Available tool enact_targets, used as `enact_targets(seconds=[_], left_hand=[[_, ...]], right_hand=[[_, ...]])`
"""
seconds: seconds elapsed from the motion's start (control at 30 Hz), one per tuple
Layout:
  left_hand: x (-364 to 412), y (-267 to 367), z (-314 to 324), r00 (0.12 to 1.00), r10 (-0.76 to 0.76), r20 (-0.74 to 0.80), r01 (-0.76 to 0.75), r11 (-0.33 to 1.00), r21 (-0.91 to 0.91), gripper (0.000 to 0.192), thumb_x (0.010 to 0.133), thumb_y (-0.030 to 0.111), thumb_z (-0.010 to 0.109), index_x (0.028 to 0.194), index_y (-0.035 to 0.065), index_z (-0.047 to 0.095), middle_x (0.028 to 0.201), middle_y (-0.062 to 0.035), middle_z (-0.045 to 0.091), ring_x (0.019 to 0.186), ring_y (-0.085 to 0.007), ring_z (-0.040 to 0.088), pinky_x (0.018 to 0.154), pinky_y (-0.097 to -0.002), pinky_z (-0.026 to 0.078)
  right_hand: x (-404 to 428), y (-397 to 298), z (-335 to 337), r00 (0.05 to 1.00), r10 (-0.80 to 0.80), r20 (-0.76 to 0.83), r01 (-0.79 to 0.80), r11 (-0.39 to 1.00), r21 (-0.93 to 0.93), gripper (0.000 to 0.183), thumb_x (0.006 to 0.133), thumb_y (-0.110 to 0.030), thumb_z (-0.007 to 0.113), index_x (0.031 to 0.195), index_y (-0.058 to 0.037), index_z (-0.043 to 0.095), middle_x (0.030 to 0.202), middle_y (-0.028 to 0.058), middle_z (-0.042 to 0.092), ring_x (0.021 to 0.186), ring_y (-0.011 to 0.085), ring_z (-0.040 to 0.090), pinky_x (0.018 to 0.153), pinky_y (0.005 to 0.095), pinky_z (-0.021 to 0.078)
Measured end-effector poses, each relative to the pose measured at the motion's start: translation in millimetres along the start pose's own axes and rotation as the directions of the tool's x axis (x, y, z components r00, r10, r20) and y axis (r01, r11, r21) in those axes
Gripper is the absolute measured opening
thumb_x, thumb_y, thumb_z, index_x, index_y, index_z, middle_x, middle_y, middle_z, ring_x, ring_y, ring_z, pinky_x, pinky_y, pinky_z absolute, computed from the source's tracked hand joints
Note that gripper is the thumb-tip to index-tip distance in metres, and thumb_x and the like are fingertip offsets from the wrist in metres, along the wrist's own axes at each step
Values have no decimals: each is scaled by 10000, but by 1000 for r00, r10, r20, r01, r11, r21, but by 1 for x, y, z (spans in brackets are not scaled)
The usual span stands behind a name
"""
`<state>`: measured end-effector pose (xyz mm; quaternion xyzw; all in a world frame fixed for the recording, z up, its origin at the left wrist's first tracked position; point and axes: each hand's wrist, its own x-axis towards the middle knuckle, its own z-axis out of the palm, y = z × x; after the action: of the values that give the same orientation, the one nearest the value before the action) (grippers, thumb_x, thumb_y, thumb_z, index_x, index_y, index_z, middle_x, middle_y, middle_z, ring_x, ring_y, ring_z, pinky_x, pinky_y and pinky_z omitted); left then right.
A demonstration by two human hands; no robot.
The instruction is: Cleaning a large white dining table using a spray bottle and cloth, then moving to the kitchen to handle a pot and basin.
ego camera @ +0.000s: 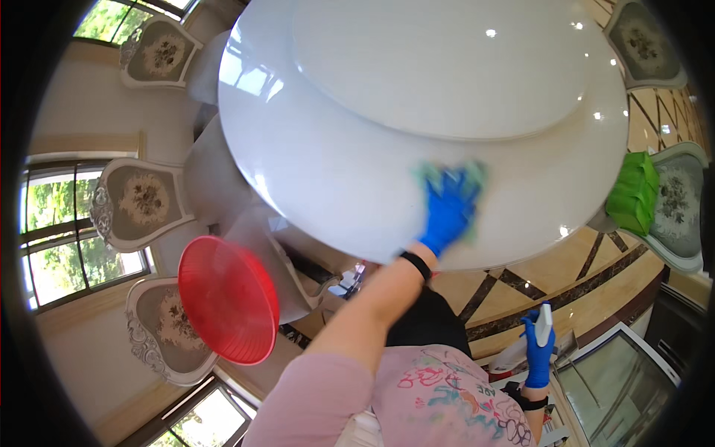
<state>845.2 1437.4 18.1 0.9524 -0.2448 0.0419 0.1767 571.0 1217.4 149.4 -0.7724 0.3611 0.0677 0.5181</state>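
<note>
My left hand [448,209], in a blue glove, presses flat with spread fingers on a pale green cloth [476,173]. Hand and cloth are slightly blurred. Under them is the glossy white top of a round table [335,190], near its front edge. A raised round white turntable [435,72] sits in the table's middle, beyond the cloth. Down at my right side, my right hand [539,355], also blue-gloved, grips a spray bottle by its neck, below the white trigger head [544,325]. Part of the bottle's body is hidden behind the fingers.
A red plastic basin [229,302] stands tilted in view at left, by upholstered chairs [146,198] with carved frames. On a right-hand chair [673,195] rests a bright green bag [633,193]. A glass-fronted cabinet [620,380] stands at lower right, beyond patterned stone flooring [503,302].
</note>
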Motion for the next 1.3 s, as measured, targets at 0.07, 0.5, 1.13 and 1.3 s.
enact_targets(seconds=[0.07, 0.5, 1.13, 1.3], left_hand=[[-22, 66, 26, 986, 151, 67, -134, 969, -206, 560, 804, 424, 582, 1337, 306, 458, 1472, -96, 302, 1373, -389, 191, 1049, -686, 80], [-69, -9, -21, 984, -42, 174, 75, 980, -187, 575, 780, 310, 598, 1324, 188, 458, 1447, -136, 309, 1304, -398, 287, 1068, -641, 130], [-112, -56, -50, 978, -177, 112, 192, 970, -148, 569, 785, 408, 577, 1304, 196, 481, 1479, -98, 279, 1387, -360, 167, 1062, -662, 70], [-120, -266, -112, 874, -480, -80, 484, 839, 251, 646, 841, 486, 515, 1390, 166, 396, 1494, -160, 232, 1356, -450, 173, 1046, -674, 52]], right_hand=[[4, -2, 3, 997, -25, 68, 32, 993, -111, 517, 839, -68, 659, 1314, -24, 459, 967, 72, 628, 723, 107, 589, 597, 240, 490], [-6, 33, -8, 993, -86, 81, 103, 967, -233, 463, 848, -83, 647, 1268, 16, 480, 994, 97, 608, 743, 137, 595, 604, 249, 497], [24, -78, 90, 968, -173, 184, 200, 970, -141, 356, 816, -111, 672, 1136, 8, 575, 953, 84, 657, 793, 120, 602, 709, 268, 489], [37, -114, 123, 942, -309, 132, 336, 854, -397, 307, 803, -110, 681, 1071, 17, 600, 907, 107, 662, 784, 171, 625, 723, 291, 497]])
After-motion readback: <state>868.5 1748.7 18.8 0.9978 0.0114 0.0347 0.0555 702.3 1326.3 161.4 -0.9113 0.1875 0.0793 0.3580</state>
